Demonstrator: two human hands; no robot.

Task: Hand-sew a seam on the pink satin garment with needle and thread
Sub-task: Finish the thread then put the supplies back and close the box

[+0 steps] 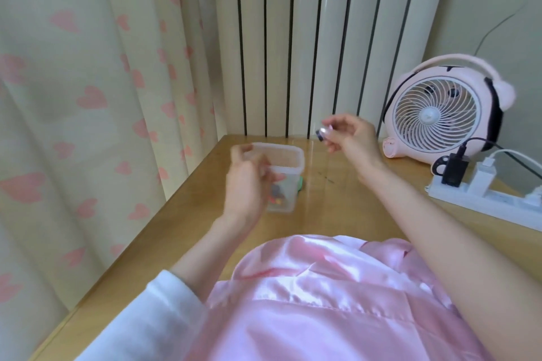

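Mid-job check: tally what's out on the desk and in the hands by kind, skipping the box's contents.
Clear plastic box: 1
Pink satin garment: 1
Pink fan: 1
Power strip: 1
Black charger: 1
White charger: 1
Small round item pinched by right hand: 1
Green item behind box, mostly hidden: 1
Total: 8

Bright, soft light, faint shadows; your left hand (247, 184) smears in motion blur, white sheen glares off the satin garment (308, 296), verticals bow at the edges
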